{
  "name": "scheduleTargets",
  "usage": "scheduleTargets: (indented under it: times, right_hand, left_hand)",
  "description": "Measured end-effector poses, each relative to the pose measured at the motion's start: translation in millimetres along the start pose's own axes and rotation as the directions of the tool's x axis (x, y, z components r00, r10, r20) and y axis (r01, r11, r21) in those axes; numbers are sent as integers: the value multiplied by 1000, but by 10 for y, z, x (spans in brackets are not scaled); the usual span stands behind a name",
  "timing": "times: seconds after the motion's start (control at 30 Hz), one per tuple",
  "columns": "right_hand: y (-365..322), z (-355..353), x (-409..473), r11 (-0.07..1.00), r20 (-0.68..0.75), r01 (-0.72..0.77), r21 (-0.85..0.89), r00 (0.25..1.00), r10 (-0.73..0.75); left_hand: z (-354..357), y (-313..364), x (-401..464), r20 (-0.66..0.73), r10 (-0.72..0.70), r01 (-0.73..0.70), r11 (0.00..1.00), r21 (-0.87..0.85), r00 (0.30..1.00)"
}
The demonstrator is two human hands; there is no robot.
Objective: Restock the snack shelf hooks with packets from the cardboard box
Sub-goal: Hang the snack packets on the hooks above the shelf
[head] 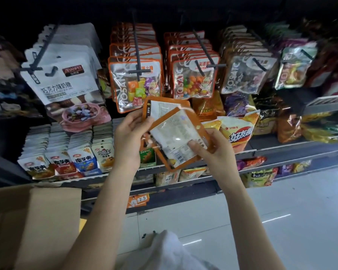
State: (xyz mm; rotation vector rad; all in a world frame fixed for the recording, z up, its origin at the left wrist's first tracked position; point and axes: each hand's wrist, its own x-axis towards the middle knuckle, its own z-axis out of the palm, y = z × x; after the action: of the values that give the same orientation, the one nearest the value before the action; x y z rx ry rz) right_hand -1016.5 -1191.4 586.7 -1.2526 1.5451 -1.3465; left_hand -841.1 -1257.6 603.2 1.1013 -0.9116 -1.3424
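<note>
Packets (177,131), glossy orange-edged plastic, flat and rectangular, gripped by both hands (129,133).

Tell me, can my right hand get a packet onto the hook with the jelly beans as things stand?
Probably yes. The right hand grips orange packets just below the jelly bean hook, and nothing lies between, though that hook already looks full.

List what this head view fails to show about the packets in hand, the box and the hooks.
- Orange-edged packets: backs face the camera, fronts hidden; left hand and right hand cover parts, so the count is unclear.
- Cardboard box: cut off by the left edge; its flap hides the contents.
- Hooks: rear ends lost in the dark top.
- Back label print: too blurred to read.
</note>
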Motion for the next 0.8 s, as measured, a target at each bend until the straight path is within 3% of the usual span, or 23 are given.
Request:
scheduleTargets:
  times: [0.07, 0.13, 0.23, 0.3, 0.4, 0.53, 0.6, 0.7, 0.8]
  right_hand:
    - [-11, -70, -54, 996, -197, 83, -11, 977, -84]
    - [-40, -118, -97, 963, -336, 228, -141, 904, -263]
    - [-71, -85, -122, 797, -274, 374, -475, 797, -538]
    - [-91, -6, -124, 705, -219, 387, -594, 766, -605]
    - [-146, 168, -146, 758, -205, 363, -541, 818, -538]
    - [-264, 329, -159, 947, -219, 224, -229, 936, -274]
    - [-242, 290, -118, 985, -222, 146, -92, 961, -164]
    - [-173, 179, -72, 995, -242, 77, 69, 969, -58]
    - [-160, 90, -85, 983, -247, 59, 176, 969, -14]
  left_hand:
    - [-73, -1, 15, -45, -15, 14, 1000, -13, 999]
    - [-137, -11, 12, -43, -20, 22, 999, 29, 999]
    - [-159, -22, -46, -3, 15, -14, 995, 99, 1000]
    - [-152, -6, -107, 5, 160, -158, 963, 217, 987]
    - [-88, 18, -225, 194, 396, -440, 772, 458, 897]
    - [105, -66, -344, 427, 447, -618, 575, 536, 786]
    - [189, -109, -375, 504, 433, -661, 560, 500, 747]
    - [281, -78, -355, 524, 340, -591, 675, 442, 781]
    - [385, -50, -286, 606, 369, -695, 526, 489, 705]
